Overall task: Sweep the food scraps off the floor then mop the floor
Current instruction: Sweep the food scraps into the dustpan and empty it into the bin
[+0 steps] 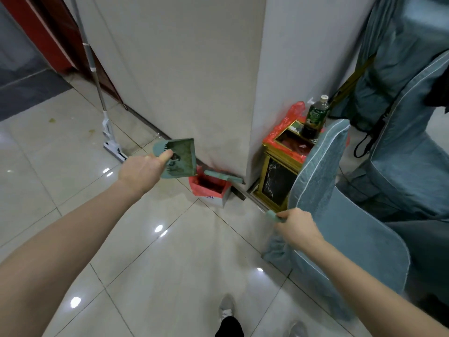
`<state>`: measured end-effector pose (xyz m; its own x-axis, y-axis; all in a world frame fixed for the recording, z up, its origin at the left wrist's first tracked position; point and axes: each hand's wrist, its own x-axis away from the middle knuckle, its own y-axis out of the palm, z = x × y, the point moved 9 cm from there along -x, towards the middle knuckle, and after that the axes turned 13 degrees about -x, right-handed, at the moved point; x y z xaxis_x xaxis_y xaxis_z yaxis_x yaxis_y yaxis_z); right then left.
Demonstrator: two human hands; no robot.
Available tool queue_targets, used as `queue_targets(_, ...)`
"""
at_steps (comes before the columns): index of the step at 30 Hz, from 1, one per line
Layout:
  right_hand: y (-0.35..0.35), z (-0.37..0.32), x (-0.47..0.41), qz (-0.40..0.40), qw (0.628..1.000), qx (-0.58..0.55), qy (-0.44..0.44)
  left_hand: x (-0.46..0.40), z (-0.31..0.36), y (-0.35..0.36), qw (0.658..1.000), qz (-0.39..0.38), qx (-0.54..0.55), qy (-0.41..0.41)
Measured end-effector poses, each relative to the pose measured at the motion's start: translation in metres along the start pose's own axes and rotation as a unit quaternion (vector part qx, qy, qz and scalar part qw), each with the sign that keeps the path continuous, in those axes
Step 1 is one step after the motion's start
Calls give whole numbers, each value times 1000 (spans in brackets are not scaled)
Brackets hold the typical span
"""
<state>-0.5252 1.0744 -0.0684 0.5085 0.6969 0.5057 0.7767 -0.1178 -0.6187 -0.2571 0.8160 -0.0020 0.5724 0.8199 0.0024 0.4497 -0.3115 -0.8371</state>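
Head view: a tiled floor (150, 263) is seen beside a wall.
Left hand (141, 172): clamped on the dustpan (181, 156), which is tipped above the red-lined bin (210, 188).
Right hand (297, 228): closed round the brush handle (272, 216).
Mop (107, 127): leaned against the wall, well apart.

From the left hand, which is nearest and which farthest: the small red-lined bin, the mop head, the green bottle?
Measured from the left hand:
1. Mop head: on the floor, just up-left of the hand.
2. Small bin: to its right, by the wall corner.
3. Bottle: far right, on the gold bin.
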Motion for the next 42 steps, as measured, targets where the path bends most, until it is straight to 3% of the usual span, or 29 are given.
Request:
queue_targets(11,51,-92,-13,-51,995,-88,-14,52,-104,60,980,-1,121,-159)
queue_targets(17,97,-154,-51,-113,974,-193,33,70,-131,115,963,-72,137,-219)
queue_targets(23,156,-240,-112,-180,959,-215,49,55,-154,166,942,-130,172,-259)
queue_targets(37,265,-423,-232,-278,907,-289,128,-80,-215,267,910,-179,257,-271)
queue_targets(42,292,-477,-253,-285,903,-299,117,-122,-217,300,900,-191,303,-248)
